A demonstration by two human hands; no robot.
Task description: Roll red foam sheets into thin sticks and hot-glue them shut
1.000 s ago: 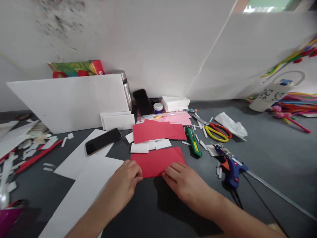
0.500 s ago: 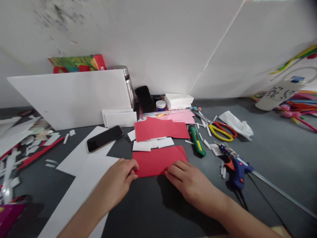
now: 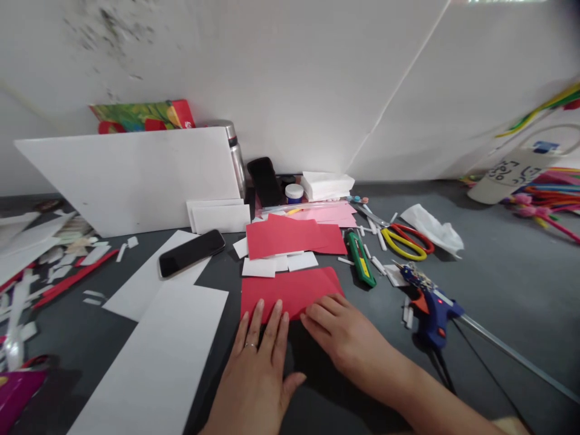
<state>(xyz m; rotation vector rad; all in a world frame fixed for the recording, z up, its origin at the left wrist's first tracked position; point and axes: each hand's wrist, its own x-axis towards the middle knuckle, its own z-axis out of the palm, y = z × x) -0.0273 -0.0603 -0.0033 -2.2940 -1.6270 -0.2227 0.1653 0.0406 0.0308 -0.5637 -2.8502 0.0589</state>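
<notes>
A folded red paper sheet (image 3: 290,290) lies on the grey table in front of me. My left hand (image 3: 260,365) lies flat, fingers stretched forward, with the fingertips pressing on the sheet's near edge; a ring is on one finger. My right hand (image 3: 338,335) rests on the sheet's near right corner, fingers bent and pressing down. Neither hand grips anything. Just behind the sheet lie small white paper pieces (image 3: 274,264) and another red sheet (image 3: 290,237).
A black phone (image 3: 191,252) lies on white sheets (image 3: 156,356) at the left. To the right are a green utility knife (image 3: 361,258), yellow-red scissors (image 3: 405,240) and a blue glue gun (image 3: 430,308). A white board (image 3: 131,181) stands behind; pipe cleaners (image 3: 550,196) lie far right.
My left hand moved from the sheet's left edge to the middle of its near edge and flattened out, fingers extended. My right hand stayed on the right corner.
</notes>
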